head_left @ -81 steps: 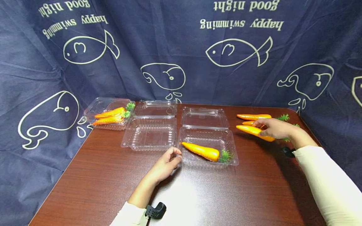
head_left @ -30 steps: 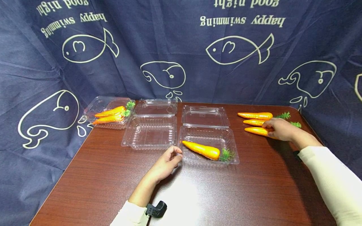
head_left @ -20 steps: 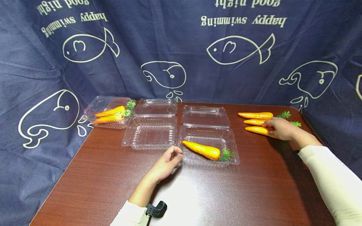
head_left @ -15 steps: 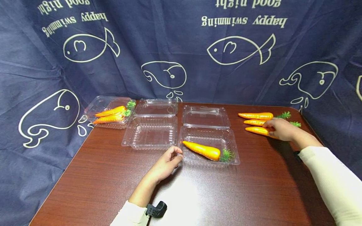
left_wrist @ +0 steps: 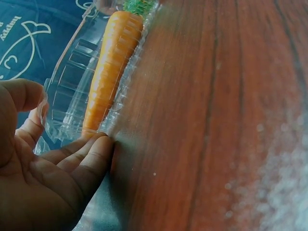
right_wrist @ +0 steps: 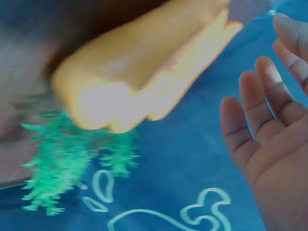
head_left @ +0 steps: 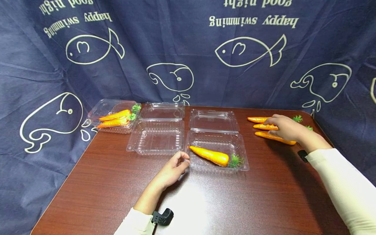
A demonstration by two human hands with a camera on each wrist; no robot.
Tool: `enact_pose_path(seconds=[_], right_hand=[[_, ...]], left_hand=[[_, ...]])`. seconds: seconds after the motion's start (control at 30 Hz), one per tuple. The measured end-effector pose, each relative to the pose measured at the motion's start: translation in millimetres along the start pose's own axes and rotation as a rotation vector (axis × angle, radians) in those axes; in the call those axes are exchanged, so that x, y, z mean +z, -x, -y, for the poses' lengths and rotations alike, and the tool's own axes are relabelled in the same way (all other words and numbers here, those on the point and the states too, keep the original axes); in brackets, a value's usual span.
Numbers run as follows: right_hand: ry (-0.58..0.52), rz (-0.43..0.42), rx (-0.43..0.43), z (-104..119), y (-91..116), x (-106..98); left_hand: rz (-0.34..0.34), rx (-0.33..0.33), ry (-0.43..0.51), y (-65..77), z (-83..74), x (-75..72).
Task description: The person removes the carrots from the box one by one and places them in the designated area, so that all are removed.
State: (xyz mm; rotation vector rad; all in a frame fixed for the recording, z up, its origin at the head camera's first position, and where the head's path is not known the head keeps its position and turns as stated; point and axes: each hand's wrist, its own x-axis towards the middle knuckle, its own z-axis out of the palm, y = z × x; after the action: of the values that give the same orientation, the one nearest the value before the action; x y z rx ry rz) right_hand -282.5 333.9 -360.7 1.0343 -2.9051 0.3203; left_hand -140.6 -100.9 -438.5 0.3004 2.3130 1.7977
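Observation:
In the head view, my left hand pinches the near left corner of an open clear plastic clamshell container. The left wrist view shows my thumb and fingers on either side of that corner. One orange carrot with a green top lies in the container's near half. My right hand is over three carrots at the table's right, partly covering the back carrot and the middle carrot. The front carrot lies nearest me. In the right wrist view, my fingers are extended and apart from the carrots, holding nothing.
A second open clear container stands left of the first. Farther left, a closed clear container holds several carrots. A dark blue curtain hangs behind the brown table.
My right hand shifted the front carrot to the right, into line with the others, then let go, rising and moving slightly left and back. My left hand has stayed on the container's corner.

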Motion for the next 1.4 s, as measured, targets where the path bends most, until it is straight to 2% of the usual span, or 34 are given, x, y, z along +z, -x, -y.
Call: enact_pose_path(seconds=[0.43, 0.7, 1.4], right_hand=[[-0.059, -0.034, -0.131, 46.7, -27.1, -11.1], [-0.023, -0.042, -0.221, 70.8, -42.1, -10.7], [0.024, 0.115, -0.316, 134.0, -75.4, 5.3]], left_hand=[[-0.023, -0.016, 0.005, -1.4, 2.0, 2.5], [-0.013, -0.004, 0.004, -1.0, -0.6, 2.0], [-0.025, -0.006, -0.019, 0.1, -3.1, 2.6]])
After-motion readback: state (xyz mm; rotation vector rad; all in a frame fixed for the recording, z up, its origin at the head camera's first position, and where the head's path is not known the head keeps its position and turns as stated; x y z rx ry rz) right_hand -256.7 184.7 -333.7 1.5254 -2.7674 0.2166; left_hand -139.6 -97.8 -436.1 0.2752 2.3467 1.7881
